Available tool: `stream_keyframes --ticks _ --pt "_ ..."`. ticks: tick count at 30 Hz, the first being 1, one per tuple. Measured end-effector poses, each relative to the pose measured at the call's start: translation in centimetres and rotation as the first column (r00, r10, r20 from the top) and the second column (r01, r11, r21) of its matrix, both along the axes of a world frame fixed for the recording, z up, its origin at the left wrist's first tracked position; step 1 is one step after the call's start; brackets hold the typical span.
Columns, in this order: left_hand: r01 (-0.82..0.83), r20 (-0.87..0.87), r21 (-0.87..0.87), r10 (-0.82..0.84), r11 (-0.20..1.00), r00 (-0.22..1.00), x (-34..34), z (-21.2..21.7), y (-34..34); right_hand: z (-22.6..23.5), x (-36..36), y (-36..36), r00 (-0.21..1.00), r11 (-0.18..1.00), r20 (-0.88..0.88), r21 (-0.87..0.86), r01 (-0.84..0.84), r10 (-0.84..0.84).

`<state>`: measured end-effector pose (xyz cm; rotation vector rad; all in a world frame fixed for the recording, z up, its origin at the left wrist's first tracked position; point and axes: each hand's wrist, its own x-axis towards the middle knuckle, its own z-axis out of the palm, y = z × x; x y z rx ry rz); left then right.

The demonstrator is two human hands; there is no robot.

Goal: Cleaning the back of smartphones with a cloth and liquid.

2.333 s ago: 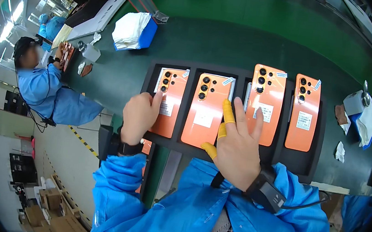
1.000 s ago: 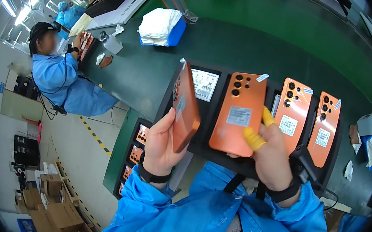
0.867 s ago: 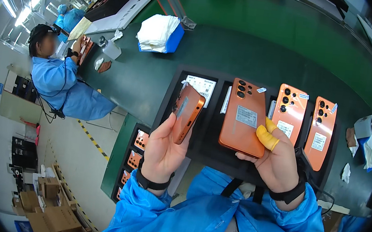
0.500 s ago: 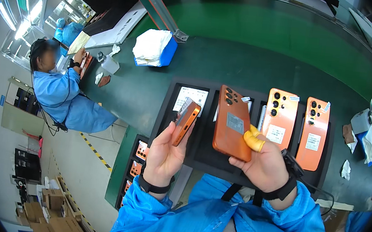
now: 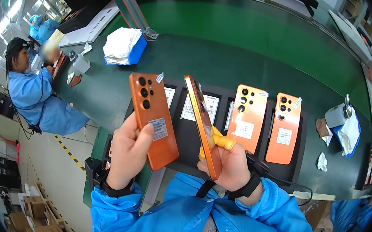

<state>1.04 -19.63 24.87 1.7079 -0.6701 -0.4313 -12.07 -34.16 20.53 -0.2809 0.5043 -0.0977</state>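
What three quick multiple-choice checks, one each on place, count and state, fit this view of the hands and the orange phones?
1. Where is the left hand's phone?
A. Lifted off the tray
B. Lying in the tray
C. On the floor

2. How many orange phones lie in the black tray?
A. Two
B. Four
C. None

3. How is the right hand's phone turned?
A. Flat, back up
B. Edge-on to the camera
C. Screen up

Key: 1 A, the left hand grips it above the tray; 2 A, two lie there; 3 B, the right hand shows mostly its thin side.
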Motion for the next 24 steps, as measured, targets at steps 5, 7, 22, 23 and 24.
stream_keyframes --ticks 5,7,22,23,24 --pt "-0.029 0.294 0.197 -0.031 0.98 0.955 -0.5 0.5 -0.5 -0.4 -0.5 0.4 0.999 0.998 0.025 0.063 -0.029 0.027" --pt "-0.057 0.398 0.21 -0.032 0.976 0.917 -0.7 0.4 -0.7 -0.5 -0.4 0.3 0.999 0.996 0.018 0.084 -0.03 0.028" --pt "-0.246 0.631 0.169 0.087 0.954 0.771 0.5 -3.1 0.8 -2.2 -0.7 0.6 0.943 0.978 0.321 -0.15 0.146 -0.091" --pt "-0.25 0.666 0.101 0.121 0.963 0.736 0.9 -3.8 1.2 -2.0 -1.0 0.8 0.952 0.967 0.276 -0.177 0.185 -0.131" --pt "-0.253 0.693 0.038 0.157 0.967 0.704 1.0 -4.3 1.5 -1.7 -1.5 0.9 0.941 0.955 0.305 -0.205 0.213 -0.144"
